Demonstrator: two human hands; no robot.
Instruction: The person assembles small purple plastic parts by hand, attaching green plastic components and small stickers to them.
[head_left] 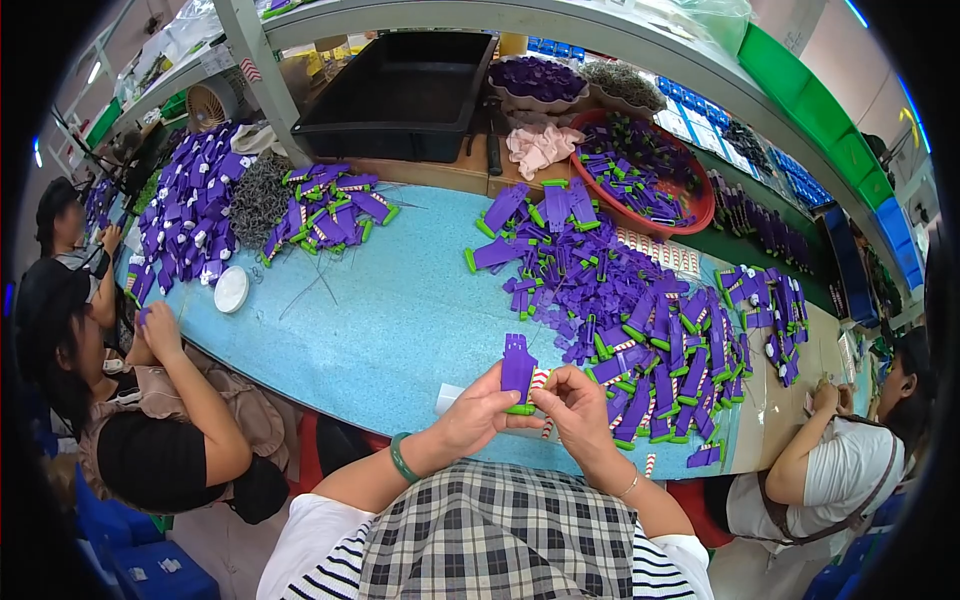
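My left hand [476,408] is closed on a flat purple plastic piece [517,367] with a green end, held upright in front of my apron. Thumb and fingers of my right hand [577,408] pinch at a red-and-white striped sticker [540,379] on the right side of that piece. Just to the right spreads a heap of purple-and-green pieces [665,375], several of them bearing the same striped band. Loose striped strips [650,466] lie by the table's near edge. A small white item [448,398] sits beside my left hand, partly hidden by it.
Blue tabletop [390,290] stretches ahead. A red basin [690,222] of purple pieces and a black tray [395,100] stand at the back. At left are a white round lid [231,289] and more purple parts [185,205]. Co-workers sit left and right. A shelf beam crosses above.
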